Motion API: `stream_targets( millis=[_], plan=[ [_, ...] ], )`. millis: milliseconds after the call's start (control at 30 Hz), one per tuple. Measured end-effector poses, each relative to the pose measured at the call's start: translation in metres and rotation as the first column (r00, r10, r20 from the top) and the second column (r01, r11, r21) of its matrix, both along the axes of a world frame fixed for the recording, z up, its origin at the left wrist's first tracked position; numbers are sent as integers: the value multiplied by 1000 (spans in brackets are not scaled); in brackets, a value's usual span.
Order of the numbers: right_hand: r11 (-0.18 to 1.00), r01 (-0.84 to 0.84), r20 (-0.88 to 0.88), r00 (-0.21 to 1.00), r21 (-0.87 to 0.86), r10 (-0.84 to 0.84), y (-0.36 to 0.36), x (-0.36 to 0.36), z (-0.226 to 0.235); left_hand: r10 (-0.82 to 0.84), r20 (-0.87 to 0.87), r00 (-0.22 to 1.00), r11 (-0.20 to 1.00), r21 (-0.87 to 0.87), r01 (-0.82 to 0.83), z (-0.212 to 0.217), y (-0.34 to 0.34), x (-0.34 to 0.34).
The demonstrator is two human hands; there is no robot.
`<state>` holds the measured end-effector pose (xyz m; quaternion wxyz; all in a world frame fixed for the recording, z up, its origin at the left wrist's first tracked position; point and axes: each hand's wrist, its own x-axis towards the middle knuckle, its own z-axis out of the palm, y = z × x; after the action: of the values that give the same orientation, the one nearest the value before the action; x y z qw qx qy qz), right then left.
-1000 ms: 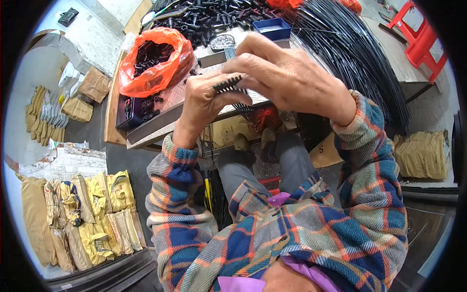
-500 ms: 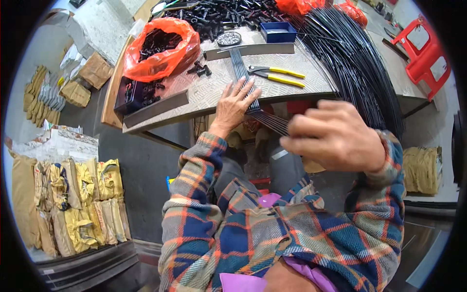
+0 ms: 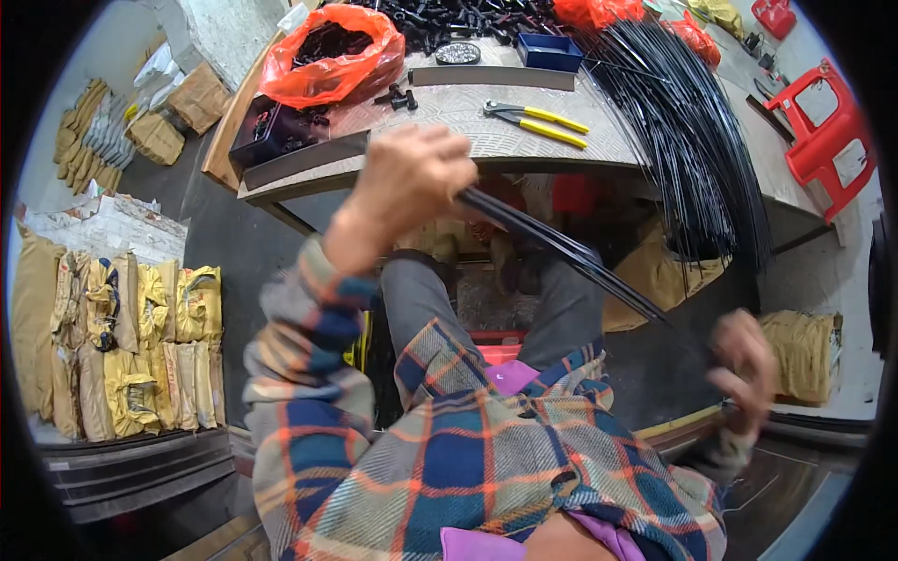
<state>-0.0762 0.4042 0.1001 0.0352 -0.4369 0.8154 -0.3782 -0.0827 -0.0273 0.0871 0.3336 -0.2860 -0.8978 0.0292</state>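
Observation:
My left hand (image 3: 416, 187) is closed around one end of a bundle of thin black rods (image 3: 571, 252), lifted off the table in front of my knees. From there the bundle slants down to the right toward my right hand (image 3: 745, 363). That hand is smeared by motion beside the bundle's far end, and its grip is unclear. On the tabletop (image 3: 449, 117) lie pincers with yellow handles (image 3: 552, 129). Behind them runs a flat grey metal bar (image 3: 496, 79). A heap of long black rods (image 3: 673, 140) hangs over the table's right edge.
An orange plastic bag (image 3: 323, 79) of black parts and dark blue boxes (image 3: 549, 51) stand on the table. Near them are a round dish (image 3: 458, 53) and loose black fittings (image 3: 398, 97). A red stool (image 3: 828, 136) stands right; stacked sacks (image 3: 131, 346) lie left.
The rods, earlier lying across the table edge under my left hand, are now lifted as a bundle. My left hand has moved left and closed; my right hand has swung down and right.

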Motion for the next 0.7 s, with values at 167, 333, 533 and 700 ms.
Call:
stream_targets(
  millis=[167,333,533,700],
  plan=[
    [891,-237,324,940,388,109,-139,-30,-230,67,287,956,813,-571,114,-13,-14,-34],
    [633,-701,720,620,329,312,-200,6,-384,-146,556,818,724,-504,471,-88,48,-30],
    [930,-144,854,369,-338,367,-210,3,-235,-151,596,789,799,-397,452,-91,58,-13],
    [895,-91,470,825,-438,314,-220,-10,-223,-426,392,816,833,-183,522,-93,64,1]
  ],
)
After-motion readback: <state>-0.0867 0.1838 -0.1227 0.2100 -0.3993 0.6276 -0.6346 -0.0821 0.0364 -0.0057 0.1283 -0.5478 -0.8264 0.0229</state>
